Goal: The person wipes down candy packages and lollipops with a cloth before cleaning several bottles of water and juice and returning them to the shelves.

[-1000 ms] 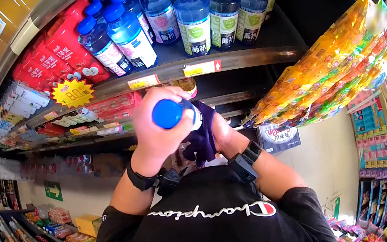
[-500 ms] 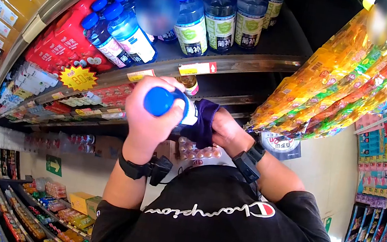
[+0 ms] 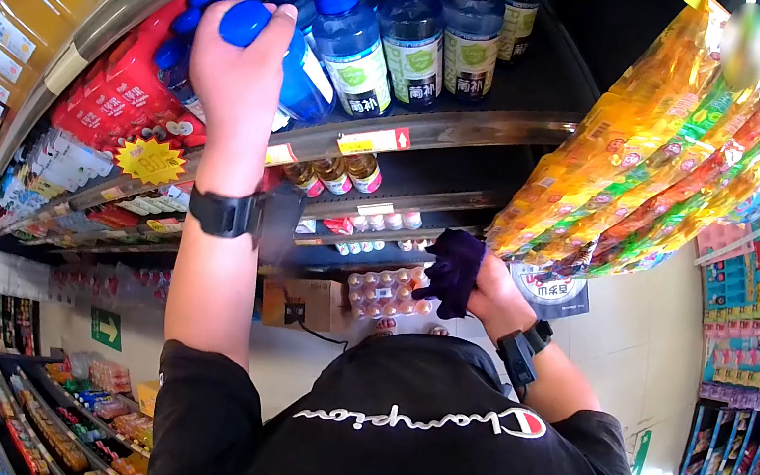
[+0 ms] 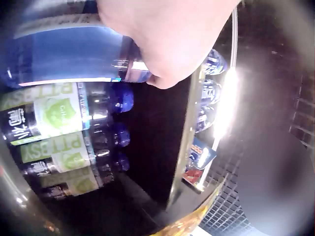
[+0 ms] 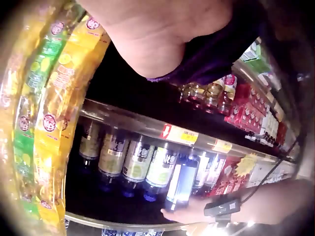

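Note:
At the upper shelf, my left hand (image 3: 238,81) grips a blue-capped drink bottle (image 3: 245,23) around its top, fingers and thumb just under the cap. Seen from the left wrist, this bottle (image 4: 69,54) lies alongside a row of bottles with green-and-white labels (image 4: 61,115). The lower part of the held bottle overlaps its neighbours in the head view. Lower down and to the right, my right hand (image 3: 498,294) holds a bunched dark purple cloth (image 3: 454,271), which hangs in front of the lower shelves.
Red packs (image 3: 116,86) sit left of the bottles, above a yellow starburst price sign (image 3: 151,159). Hanging yellow and green snack packets (image 3: 630,168) jut out on the right. A metal shelf edge (image 3: 478,119) runs below the bottles. A cardboard box (image 3: 302,303) stands on the floor.
My left hand has carried the bottle away from the purple cloth, up and left to the bottle row. My right hand has moved lower and right with the cloth.

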Demonstrator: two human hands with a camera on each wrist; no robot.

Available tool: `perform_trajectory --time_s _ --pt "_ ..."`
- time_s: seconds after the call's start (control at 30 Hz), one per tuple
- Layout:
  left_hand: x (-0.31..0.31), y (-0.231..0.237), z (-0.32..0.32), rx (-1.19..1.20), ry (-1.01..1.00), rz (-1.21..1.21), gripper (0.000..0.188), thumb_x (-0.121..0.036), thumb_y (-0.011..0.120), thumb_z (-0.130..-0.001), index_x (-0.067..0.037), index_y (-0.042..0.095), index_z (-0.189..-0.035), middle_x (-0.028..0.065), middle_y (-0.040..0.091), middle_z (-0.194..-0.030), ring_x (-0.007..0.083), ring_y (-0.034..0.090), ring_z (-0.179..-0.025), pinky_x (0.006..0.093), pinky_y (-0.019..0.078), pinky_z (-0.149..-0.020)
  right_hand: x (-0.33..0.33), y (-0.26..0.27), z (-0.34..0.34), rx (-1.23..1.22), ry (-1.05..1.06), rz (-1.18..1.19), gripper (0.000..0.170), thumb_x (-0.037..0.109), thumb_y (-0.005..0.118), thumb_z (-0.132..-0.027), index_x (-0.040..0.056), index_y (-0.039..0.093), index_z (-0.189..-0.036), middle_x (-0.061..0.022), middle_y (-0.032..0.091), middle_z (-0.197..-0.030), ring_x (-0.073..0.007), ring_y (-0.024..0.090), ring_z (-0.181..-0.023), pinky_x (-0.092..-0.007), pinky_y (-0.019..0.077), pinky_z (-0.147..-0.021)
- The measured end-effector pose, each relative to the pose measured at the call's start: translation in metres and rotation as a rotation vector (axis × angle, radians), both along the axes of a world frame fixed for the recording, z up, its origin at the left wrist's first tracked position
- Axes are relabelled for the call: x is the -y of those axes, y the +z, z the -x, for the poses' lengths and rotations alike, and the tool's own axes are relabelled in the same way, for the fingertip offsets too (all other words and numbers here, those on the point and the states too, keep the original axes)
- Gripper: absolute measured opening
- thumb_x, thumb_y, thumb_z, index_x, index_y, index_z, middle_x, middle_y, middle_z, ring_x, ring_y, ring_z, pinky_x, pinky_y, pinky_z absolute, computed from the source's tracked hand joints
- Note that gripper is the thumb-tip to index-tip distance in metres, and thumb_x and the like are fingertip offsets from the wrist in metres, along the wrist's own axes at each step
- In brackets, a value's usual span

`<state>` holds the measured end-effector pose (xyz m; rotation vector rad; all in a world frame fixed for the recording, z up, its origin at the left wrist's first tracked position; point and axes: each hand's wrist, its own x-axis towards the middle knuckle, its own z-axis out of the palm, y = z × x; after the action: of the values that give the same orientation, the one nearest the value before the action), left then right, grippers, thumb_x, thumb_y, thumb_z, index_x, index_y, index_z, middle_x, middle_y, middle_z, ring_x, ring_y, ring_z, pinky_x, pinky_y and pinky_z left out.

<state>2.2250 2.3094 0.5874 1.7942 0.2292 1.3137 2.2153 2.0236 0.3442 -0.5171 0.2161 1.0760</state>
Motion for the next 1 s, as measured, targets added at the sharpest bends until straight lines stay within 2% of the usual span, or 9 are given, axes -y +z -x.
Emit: perform_trajectory --time_s 0.07,0.17,0.3,0.43,0.63,0.7,0.77,0.93,1.0 --pt "-0.004 -0.006 -0.014 -0.027 0.11 -0.156 0.03 -0.015 0.08 -0.077 -0.001 0.062 -0.097 0.0093 0.071 -0.088 0.0181 0.067 -0.081 0.0312 0.0521 -0.079 0.008 0.001 0.001 0.03 -0.034 -0.006 0.028 0.03 0.053 -0.098 0.0033 0.062 -0.102 -0.0128 0.064 -0.082 -0.0306 0.065 -0.076 -0.0586 0.0553 -0.073" --pt "0.003 -0.007 -0.015 -0.092 0.217 -0.251 0.032 -0.011 0.078 -0.078 0.0 0.062 -0.102 0.0074 0.07 -0.09 0.0161 0.066 -0.088 0.0295 0.0498 -0.085 0.018 0.0 0.0 0.049 -0.08 -0.001 0.032 0.032 0.05 -0.099 0.0031 0.062 -0.106 -0.0142 0.065 -0.086 -0.0322 0.065 -0.08 -0.0606 0.0541 -0.077" --pt "-0.007 -0.007 -0.015 -0.177 0.332 -0.482 0.035 -0.02 0.077 -0.079 -0.001 0.061 -0.105 0.0167 0.07 -0.098 0.0307 0.068 -0.093 0.038 0.05 -0.087 0.024 -0.004 0.003 0.059 -0.12 0.007 0.032 0.032 0.048 -0.1 0.0034 0.061 -0.108 -0.0142 0.065 -0.088 -0.0321 0.065 -0.081 -0.0592 0.0549 -0.074" --pt "-0.023 0.005 -0.014 -0.353 0.28 -0.689 0.03 -0.022 0.071 -0.085 -0.003 0.061 -0.105 0.0209 0.067 -0.098 0.0404 0.063 -0.092 0.0453 0.0502 -0.083 0.017 -0.007 0.006 0.055 -0.114 0.008 0.032 0.031 0.048 -0.1 0.0029 0.06 -0.109 -0.0142 0.065 -0.087 -0.0323 0.065 -0.077 -0.0576 0.0557 -0.072" --pt "-0.03 0.028 -0.001 -0.346 0.224 -1.053 0.023 -0.019 0.067 -0.089 -0.004 0.064 -0.106 0.0189 0.066 -0.102 0.0384 0.062 -0.098 0.0432 0.0491 -0.086 0.009 -0.004 0.011 0.004 -0.066 -0.005 0.036 0.032 0.044 -0.101 0.0005 0.059 -0.109 -0.0152 0.064 -0.09 -0.0338 0.065 -0.076 -0.0583 0.0555 -0.075" --pt "-0.031 0.024 0.015 -0.368 0.236 -0.994 0.021 -0.016 0.066 -0.089 -0.004 0.066 -0.106 0.016 0.066 -0.106 0.0355 0.061 -0.102 0.0436 0.0462 -0.091 0.008 0.002 0.012 0.018 -0.06 0.007 0.037 0.032 0.043 -0.101 0.0001 0.059 -0.11 -0.0158 0.065 -0.091 -0.035 0.066 -0.077 -0.0588 0.0553 -0.076" --pt "-0.037 0.007 0.028 -0.116 0.557 -1.083 0.021 -0.013 0.065 -0.088 -0.004 0.067 -0.107 0.0122 0.066 -0.11 0.0336 0.058 -0.108 0.0454 0.0415 -0.097 0.005 0.007 0.013 0.036 -0.063 0.021 0.038 0.033 0.042 -0.101 -0.0003 0.059 -0.111 -0.0163 0.065 -0.092 -0.0362 0.066 -0.079 -0.0594 0.055 -0.077" --pt "-0.037 -0.041 0.038 -0.245 0.754 -0.806 0.066 -0.021 0.072 -0.08 0.003 0.048 -0.136 0.0238 0.059 -0.118 0.0377 0.053 -0.113 0.0481 0.0369 -0.103 0.007 0.002 0.012 0.041 -0.062 0.046 0.034 0.033 0.046 -0.101 0.0025 0.058 -0.11 -0.0131 0.063 -0.084 -0.0324 0.064 -0.079 -0.0614 0.0523 -0.085" --pt "-0.048 -0.05 0.03 -0.209 0.699 -0.786 0.067 -0.021 0.072 -0.08 0.004 0.046 -0.137 0.0245 0.06 -0.118 0.0383 0.054 -0.112 0.0479 0.0364 -0.104 0.007 0.004 0.014 0.056 -0.071 0.057 0.034 0.033 0.046 -0.101 0.0028 0.059 -0.111 -0.0128 0.063 -0.085 -0.0323 0.065 -0.079 -0.0608 0.0525 -0.084"
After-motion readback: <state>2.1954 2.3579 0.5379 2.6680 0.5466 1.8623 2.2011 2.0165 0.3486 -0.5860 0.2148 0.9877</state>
